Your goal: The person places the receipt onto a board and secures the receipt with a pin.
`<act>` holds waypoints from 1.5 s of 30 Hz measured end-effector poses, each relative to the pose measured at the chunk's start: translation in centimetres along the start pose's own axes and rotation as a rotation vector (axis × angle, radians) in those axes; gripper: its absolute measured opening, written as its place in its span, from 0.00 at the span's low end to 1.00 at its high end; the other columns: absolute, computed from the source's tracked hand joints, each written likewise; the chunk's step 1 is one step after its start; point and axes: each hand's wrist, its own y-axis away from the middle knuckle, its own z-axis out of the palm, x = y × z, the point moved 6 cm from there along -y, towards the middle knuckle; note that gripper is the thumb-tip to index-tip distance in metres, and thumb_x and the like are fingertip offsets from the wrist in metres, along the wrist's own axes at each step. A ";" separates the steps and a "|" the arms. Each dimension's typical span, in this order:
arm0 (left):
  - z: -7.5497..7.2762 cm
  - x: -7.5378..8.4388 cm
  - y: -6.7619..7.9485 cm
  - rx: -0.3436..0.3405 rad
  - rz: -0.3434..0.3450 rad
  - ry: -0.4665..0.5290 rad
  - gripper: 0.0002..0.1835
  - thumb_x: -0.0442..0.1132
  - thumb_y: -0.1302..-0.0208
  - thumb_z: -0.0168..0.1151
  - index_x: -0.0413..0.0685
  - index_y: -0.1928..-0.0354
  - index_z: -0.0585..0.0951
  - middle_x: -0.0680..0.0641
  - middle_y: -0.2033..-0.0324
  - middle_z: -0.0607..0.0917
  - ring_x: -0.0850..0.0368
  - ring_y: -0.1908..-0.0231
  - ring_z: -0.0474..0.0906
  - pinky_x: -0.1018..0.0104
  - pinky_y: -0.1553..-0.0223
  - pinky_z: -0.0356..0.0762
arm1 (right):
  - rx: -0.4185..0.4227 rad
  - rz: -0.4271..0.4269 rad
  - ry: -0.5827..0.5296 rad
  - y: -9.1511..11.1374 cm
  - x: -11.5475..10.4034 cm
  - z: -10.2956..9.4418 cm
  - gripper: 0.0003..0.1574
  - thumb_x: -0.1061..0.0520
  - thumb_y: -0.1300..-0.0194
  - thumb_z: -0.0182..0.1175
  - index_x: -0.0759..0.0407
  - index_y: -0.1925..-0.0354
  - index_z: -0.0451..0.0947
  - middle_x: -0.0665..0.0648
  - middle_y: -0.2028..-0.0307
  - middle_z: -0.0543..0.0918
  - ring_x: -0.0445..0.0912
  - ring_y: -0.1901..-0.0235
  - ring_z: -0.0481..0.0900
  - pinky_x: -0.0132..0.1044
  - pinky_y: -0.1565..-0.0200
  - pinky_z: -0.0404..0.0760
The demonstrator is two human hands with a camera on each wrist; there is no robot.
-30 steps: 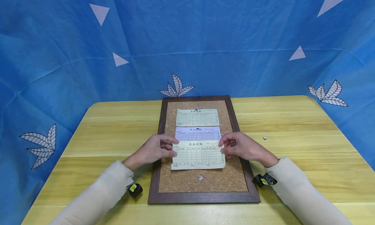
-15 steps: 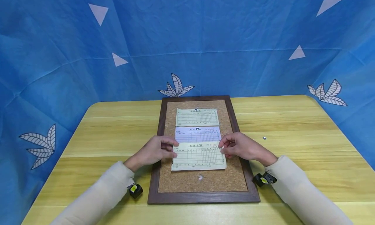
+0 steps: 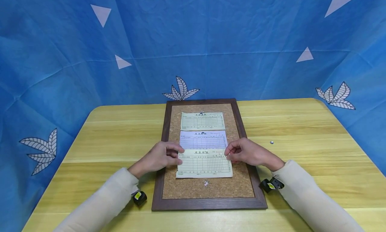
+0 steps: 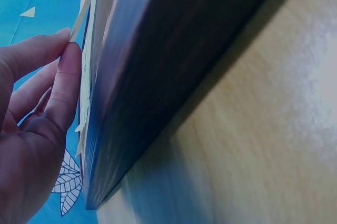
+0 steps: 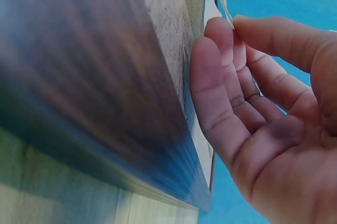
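Observation:
A pale yellow printed receipt slip (image 3: 203, 166) lies over the lower part of a cork board (image 3: 181, 190). My left hand (image 3: 158, 158) pinches its left edge between thumb and fingers; my right hand (image 3: 251, 153) pinches the right edge. In both wrist views the slip's edge (image 4: 84, 8) stands a little off the board between the fingertips (image 5: 239, 21). Just above it is a lilac slip (image 3: 203, 140), its bottom edge meeting the yellow one. A pale green slip (image 3: 202, 123) sits higher. Each of these two bears a round thumbtack (image 3: 203, 133) near its top.
A dark wooden frame (image 3: 209, 204) borders the board, which lies on a light wood table (image 3: 105, 141). One loose thumbtack (image 3: 271, 142) is on the table right of the board. A small shiny spot (image 3: 206, 183) shows on the lower cork. Blue cloth (image 3: 208, 41) hangs behind.
Both hands have drawn the yellow slip slightly toward the person, so more of the lilac slip's lower part shows. Their hold on its edges stays the same.

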 end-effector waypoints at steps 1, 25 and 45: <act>0.0 0.0 0.0 0.000 0.001 0.002 0.16 0.28 0.41 0.71 0.33 0.50 0.84 0.39 0.48 0.79 0.57 0.65 0.77 0.70 0.66 0.77 | -0.001 0.002 0.001 0.0 0.0 0.0 0.02 0.68 0.34 0.62 0.68 0.63 0.80 0.53 0.73 0.80 0.46 0.72 0.77 0.34 0.70 0.78; 0.9 0.3 0.4 -0.031 0.004 -0.120 0.15 0.26 0.45 0.73 0.35 0.54 0.85 0.41 0.51 0.79 0.61 0.67 0.78 0.71 0.66 0.78 | -0.050 0.041 0.083 0.0 0.1 0.3 0.05 0.64 0.32 0.62 0.65 0.64 0.84 0.52 0.72 0.82 0.45 0.73 0.79 0.36 0.71 0.79; 1.3 1.2 0.3 -0.057 0.085 -0.276 0.15 0.28 0.45 0.74 0.33 0.55 0.85 0.45 0.56 0.79 0.65 0.69 0.77 0.70 0.63 0.78 | -0.091 0.087 0.056 -0.1 0.3 0.5 0.05 0.64 0.32 0.62 0.65 0.64 0.85 0.52 0.78 0.80 0.42 0.81 0.71 0.34 0.76 0.73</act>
